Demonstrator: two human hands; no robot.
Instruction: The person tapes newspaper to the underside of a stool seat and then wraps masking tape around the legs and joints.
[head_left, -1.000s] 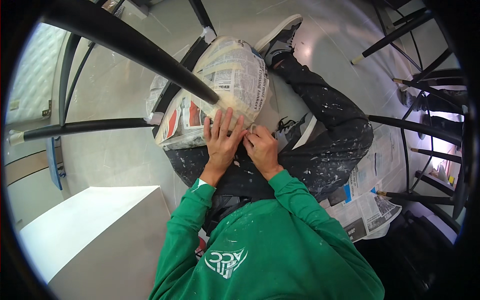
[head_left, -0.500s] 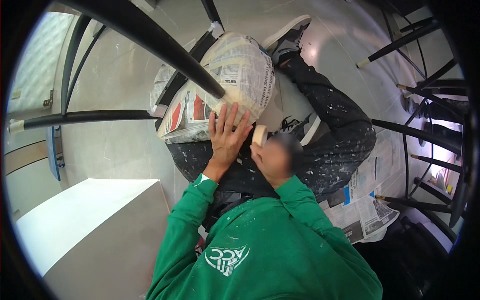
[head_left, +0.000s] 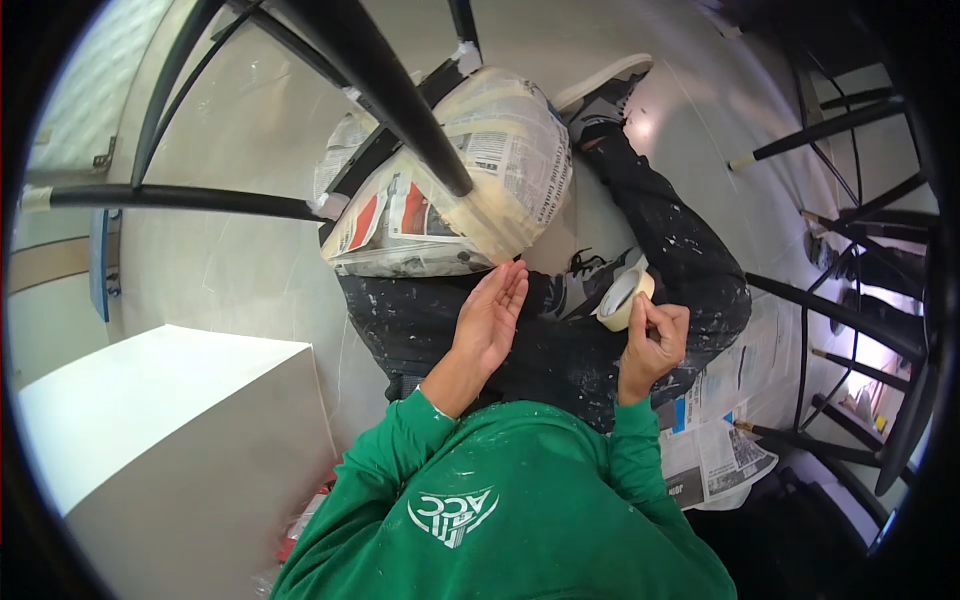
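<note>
A chair seat (head_left: 500,160) wrapped in newspaper and strips of pale tape lies against my lap, with black chair legs (head_left: 400,110) rising from it. My left hand (head_left: 490,315) is open, its fingers straight and together, the palm partly turned up. Its fingertips are at the near edge of the wrapped seat; whether they press on it I cannot tell. Over my bent leg, to the right, my right hand (head_left: 655,345) pinches a roll of masking tape (head_left: 632,309) by its rim. Any strip running from the roll is hard to make out.
A large white box (head_left: 190,410) stands at my left. Newspaper sheets (head_left: 715,460) lie on the floor to the right, beside more black chair legs (head_left: 830,310). At the far left a black chair leg (head_left: 180,200) crosses above the tiled floor (head_left: 260,270).
My left hand has slid from the wrapped seat's face down to its near edge. My right hand has moved right, away from the seat, carrying the masking tape roll.
</note>
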